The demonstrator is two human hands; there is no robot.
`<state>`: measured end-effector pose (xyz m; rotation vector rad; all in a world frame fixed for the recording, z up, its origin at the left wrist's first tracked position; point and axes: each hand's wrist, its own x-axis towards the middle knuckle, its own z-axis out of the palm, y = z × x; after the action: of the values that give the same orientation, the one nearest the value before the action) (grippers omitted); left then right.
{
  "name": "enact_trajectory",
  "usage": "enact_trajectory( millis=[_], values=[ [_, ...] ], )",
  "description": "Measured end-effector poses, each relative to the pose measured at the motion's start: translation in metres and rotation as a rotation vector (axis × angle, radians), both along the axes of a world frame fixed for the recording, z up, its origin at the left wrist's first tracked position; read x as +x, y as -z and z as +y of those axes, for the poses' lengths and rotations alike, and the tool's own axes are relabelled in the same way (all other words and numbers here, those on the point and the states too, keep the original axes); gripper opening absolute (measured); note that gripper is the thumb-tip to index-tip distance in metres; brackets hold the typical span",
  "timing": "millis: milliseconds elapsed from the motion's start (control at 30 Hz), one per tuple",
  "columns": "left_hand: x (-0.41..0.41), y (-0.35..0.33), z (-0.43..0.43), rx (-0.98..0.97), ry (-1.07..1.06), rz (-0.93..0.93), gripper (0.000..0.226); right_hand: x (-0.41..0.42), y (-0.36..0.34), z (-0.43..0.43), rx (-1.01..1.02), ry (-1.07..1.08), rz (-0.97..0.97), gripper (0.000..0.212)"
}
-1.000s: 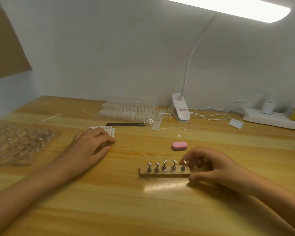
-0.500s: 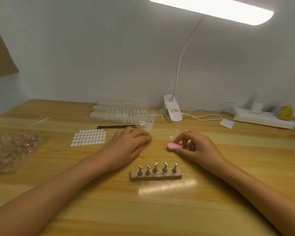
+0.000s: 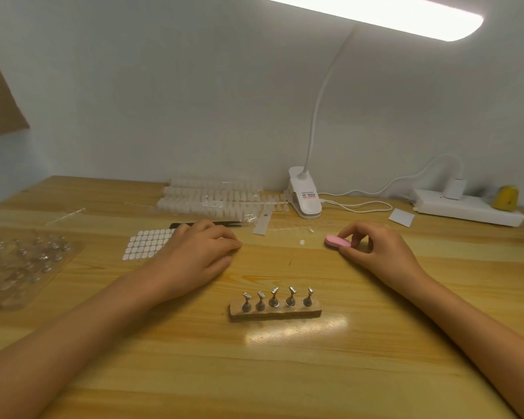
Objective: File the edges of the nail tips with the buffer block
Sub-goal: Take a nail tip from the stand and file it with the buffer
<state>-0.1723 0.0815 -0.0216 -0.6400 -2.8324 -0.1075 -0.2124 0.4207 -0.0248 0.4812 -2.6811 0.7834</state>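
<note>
Starting nearest you, note the wooden stand (image 3: 275, 310) with five metal pegs, which looks rigid and stable. Beyond it, your left hand (image 3: 200, 252) rests on the table (image 3: 285, 373), fingers relaxed, nothing visible in it. Your right hand (image 3: 375, 246) pinches one end of the pink oval buffer block (image 3: 337, 241). The block is probably light and slightly spongy; grip its long sides. Farthest, the clear nail tips (image 3: 218, 198) look thin and brittle.
</note>
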Motion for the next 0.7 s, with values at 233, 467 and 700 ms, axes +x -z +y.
enact_trajectory(
  millis=[233, 467, 700],
  values=[
    [0.004, -0.003, -0.015, 0.102, -0.185, 0.048, 0.031, -0.018, -0.003, 0.011, -0.078, 0.078, 0.008, 0.010],
    [0.000, -0.008, 0.005, 0.225, -0.213, 0.081, 0.025, -0.048, -0.017, -0.003, 0.031, 0.100, -0.258, 0.037],
    [-0.001, -0.003, 0.039, 0.253, -0.109, 0.067, 0.024, -0.058, -0.015, -0.012, 0.011, 0.087, -0.298, 0.039]
  ],
)
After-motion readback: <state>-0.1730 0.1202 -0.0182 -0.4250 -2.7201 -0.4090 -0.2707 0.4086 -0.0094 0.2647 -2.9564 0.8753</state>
